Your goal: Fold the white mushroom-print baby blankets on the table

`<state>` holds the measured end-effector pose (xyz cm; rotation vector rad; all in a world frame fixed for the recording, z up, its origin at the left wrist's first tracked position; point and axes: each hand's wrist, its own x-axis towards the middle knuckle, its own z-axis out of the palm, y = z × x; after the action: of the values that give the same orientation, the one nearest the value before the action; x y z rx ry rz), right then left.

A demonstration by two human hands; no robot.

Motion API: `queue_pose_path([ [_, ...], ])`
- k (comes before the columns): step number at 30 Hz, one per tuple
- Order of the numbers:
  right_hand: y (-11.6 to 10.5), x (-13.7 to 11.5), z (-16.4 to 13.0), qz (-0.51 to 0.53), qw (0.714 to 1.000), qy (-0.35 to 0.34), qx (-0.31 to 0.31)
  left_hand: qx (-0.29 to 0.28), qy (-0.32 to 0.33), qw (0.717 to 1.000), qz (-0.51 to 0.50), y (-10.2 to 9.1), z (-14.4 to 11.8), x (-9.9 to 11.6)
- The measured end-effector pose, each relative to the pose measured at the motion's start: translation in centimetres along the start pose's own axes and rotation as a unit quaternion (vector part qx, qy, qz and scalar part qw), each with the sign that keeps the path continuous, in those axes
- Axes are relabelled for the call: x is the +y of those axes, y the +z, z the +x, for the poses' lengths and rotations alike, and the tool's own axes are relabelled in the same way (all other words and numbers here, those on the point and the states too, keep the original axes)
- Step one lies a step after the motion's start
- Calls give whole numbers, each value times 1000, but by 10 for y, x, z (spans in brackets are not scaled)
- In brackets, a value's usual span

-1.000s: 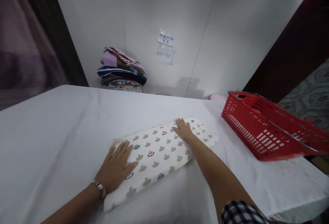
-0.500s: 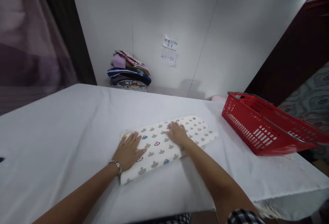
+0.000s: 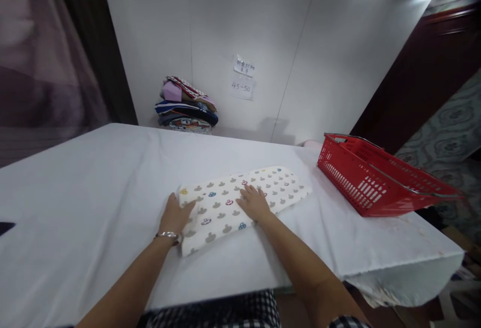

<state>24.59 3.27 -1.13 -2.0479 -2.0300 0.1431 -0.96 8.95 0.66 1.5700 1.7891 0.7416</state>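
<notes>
A folded stack of clothes sits at the far left of the table, against the wall, with two paper notes taped to its right. The left hand, a bracelet at its wrist, grips the near left end of the patterned cloth, fingers curled over its edge. The cloth lies folded flat mid-table. The right hand rests open and flat on the cloth's middle, holding nothing. Well apart to the right stands a red basket; its inside cannot be seen from here. Something pink lies just behind it.
</notes>
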Motion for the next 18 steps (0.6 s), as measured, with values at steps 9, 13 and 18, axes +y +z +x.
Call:
queue_pose_path([
  [9, -9, -3, 3, 12, 1000, 13, -24, -113, -92, 972, -186, -1, -4, -8],
  [13, -10, -17, 5, 40, 996, 43, -63, -21, -74, 979, -191, -18, 4, 3],
  [18, 1, -61, -4, 97, 990, 7, -105, -13, -73, 988, -134, -65, 31, -7],
])
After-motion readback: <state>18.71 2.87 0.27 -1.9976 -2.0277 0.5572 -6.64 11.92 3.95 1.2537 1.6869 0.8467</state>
